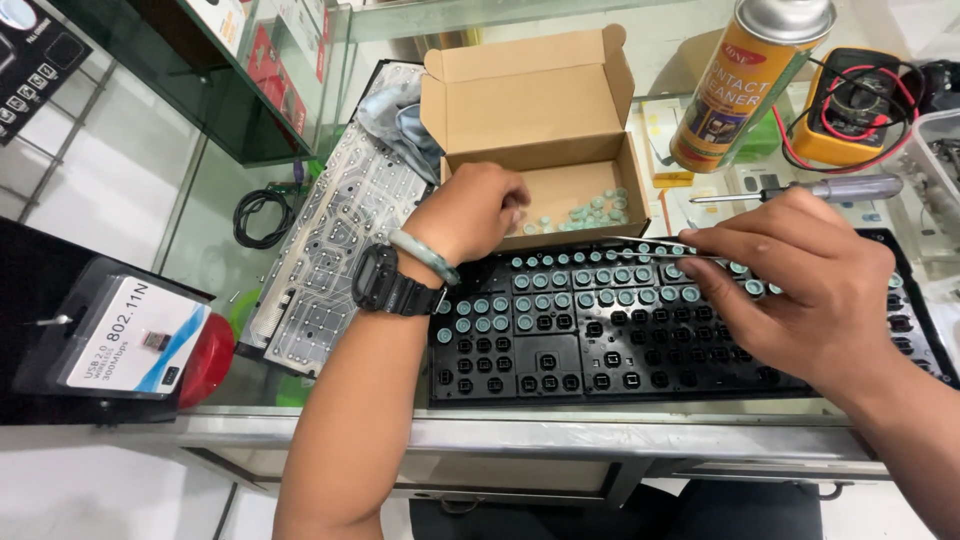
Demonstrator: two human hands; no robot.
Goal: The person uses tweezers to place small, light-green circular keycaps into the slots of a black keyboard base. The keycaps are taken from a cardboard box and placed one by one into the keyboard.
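Head view: rubber domes [590, 212] were fingered in the cardboard box [545, 120] by the left hand [475, 210], its grip half curled; tweezers [655, 247] were pinched shut-fisted by the right hand [800, 285] over the keyboard frame [600, 340], handy for seating domes.

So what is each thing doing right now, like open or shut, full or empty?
Brown cardboard box: lid open, a few small pale rubber domes inside.
Black keyboard frame: keycaps off, domes on upper rows only.
Orange spray can: upright, capped.
Left hand: reaching into box.
Right hand: pinching thin metal tweezers over the frame.
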